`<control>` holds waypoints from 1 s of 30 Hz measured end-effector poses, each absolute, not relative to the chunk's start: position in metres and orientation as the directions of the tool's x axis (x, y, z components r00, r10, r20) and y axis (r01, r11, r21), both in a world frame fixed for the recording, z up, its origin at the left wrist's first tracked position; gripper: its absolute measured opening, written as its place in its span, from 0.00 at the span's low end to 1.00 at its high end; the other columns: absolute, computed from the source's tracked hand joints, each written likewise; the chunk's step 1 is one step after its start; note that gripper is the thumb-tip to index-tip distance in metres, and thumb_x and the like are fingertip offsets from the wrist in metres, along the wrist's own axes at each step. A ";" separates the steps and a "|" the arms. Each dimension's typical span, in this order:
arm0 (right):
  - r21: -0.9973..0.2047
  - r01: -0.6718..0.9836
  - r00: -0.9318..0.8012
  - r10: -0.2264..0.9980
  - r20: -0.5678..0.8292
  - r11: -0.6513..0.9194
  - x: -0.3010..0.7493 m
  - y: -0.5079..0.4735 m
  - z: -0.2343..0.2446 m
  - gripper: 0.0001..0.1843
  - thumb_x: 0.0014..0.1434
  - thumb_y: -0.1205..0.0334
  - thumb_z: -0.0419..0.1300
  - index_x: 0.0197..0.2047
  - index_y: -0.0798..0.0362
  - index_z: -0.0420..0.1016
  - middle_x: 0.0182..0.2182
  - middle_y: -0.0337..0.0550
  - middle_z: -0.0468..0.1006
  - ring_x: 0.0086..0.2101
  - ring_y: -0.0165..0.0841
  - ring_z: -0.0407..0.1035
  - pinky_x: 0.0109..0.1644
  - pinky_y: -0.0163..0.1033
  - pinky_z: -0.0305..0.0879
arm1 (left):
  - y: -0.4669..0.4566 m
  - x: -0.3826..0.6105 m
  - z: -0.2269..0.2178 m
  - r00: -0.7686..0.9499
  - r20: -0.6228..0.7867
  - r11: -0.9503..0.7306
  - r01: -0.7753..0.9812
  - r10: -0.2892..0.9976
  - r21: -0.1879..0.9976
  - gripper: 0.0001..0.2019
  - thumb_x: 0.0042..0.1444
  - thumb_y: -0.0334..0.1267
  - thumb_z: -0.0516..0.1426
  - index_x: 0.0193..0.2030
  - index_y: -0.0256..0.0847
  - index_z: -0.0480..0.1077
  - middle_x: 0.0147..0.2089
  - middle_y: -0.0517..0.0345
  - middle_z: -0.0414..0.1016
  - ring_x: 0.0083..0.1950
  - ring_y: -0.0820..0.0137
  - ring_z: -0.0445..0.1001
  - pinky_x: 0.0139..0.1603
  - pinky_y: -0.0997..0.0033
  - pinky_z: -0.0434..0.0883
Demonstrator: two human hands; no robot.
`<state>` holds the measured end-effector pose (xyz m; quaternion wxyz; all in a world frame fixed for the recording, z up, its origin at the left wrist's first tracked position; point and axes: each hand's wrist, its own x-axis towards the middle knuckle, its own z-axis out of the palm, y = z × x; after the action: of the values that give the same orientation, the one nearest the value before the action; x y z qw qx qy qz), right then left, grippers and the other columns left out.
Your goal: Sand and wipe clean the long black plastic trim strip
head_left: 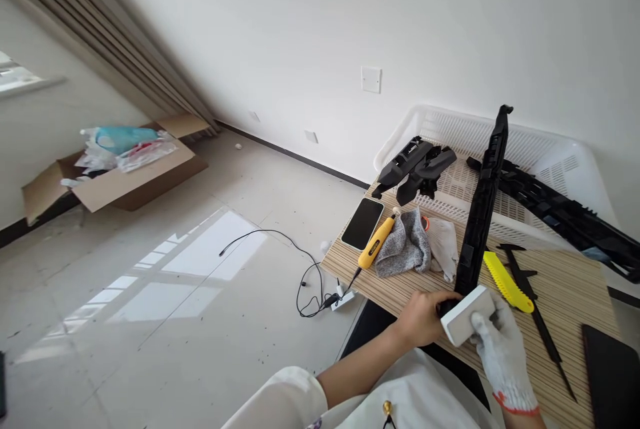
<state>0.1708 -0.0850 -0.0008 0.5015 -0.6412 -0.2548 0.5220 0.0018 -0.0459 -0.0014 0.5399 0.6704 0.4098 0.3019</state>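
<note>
My left hand point(424, 317) is bare and wraps round the near end of a long black plastic part point(481, 209) that leans up from the table edge toward the white basket. My right hand point(503, 349), in a white knit glove, grips a small white block point(466, 314) pressed against that same near end. The two hands touch each other at the part's lower end. A yellow tool point(507, 281) lies just right of the part on the striped tabletop point(565, 289).
A phone point(363, 222), a yellow-handled tool point(376, 242), a grey cloth point(405, 244) and a white glove point(444, 242) lie on the table. The white basket point(500, 132) holds other black parts point(417, 169). A cable point(300, 269) and a cardboard box point(120, 169) are on the floor.
</note>
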 end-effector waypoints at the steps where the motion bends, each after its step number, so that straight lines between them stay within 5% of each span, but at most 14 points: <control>1: -0.905 -0.186 0.296 0.857 -0.422 -0.382 0.171 -0.085 -0.001 0.36 0.45 0.49 0.74 0.55 0.45 0.69 0.36 0.37 0.75 0.29 0.31 0.70 0.26 0.33 0.68 | -0.046 0.003 -0.002 0.472 -0.024 -0.086 0.210 0.881 0.974 0.25 0.48 0.32 0.63 0.56 0.44 0.76 0.48 0.55 0.83 0.44 0.64 0.81 0.46 0.72 0.73; 6: -0.935 -0.235 0.405 0.848 -0.342 -0.265 0.174 -0.080 0.000 0.29 0.50 0.49 0.71 0.54 0.45 0.70 0.33 0.33 0.73 0.24 0.24 0.65 0.23 0.28 0.62 | -0.049 0.009 -0.002 0.407 -0.036 -0.076 0.255 0.912 0.964 0.24 0.48 0.32 0.63 0.55 0.45 0.76 0.47 0.57 0.83 0.45 0.65 0.81 0.47 0.71 0.74; 11: -0.918 -0.220 0.251 0.891 -0.379 -0.329 0.174 -0.076 0.002 0.31 0.48 0.48 0.72 0.53 0.48 0.69 0.31 0.34 0.72 0.23 0.24 0.64 0.22 0.28 0.61 | -0.050 0.012 -0.001 0.383 0.001 -0.099 0.235 0.924 0.967 0.24 0.48 0.31 0.62 0.54 0.45 0.77 0.47 0.57 0.84 0.44 0.65 0.82 0.46 0.71 0.73; 27: -0.911 -0.174 0.264 0.873 -0.410 -0.375 0.195 -0.073 0.004 0.25 0.45 0.52 0.72 0.43 0.51 0.68 0.27 0.33 0.72 0.20 0.23 0.61 0.20 0.29 0.59 | -0.049 0.010 -0.008 0.304 -0.065 -0.007 0.228 0.950 0.974 0.21 0.44 0.30 0.65 0.49 0.39 0.79 0.43 0.53 0.84 0.40 0.66 0.81 0.42 0.72 0.73; 30: -0.892 -0.180 0.119 0.891 -0.438 -0.414 0.194 -0.074 0.001 0.27 0.42 0.55 0.74 0.43 0.51 0.68 0.26 0.33 0.72 0.21 0.24 0.62 0.20 0.29 0.60 | -0.050 0.010 -0.011 0.302 -0.068 0.005 0.203 0.951 0.979 0.20 0.45 0.32 0.65 0.48 0.38 0.79 0.43 0.52 0.83 0.40 0.65 0.80 0.42 0.72 0.73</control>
<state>0.1937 -0.0744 0.0013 0.4515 -0.5964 -0.2982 0.5929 0.0101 -0.0498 -0.0110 0.5282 0.6100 0.4729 0.3541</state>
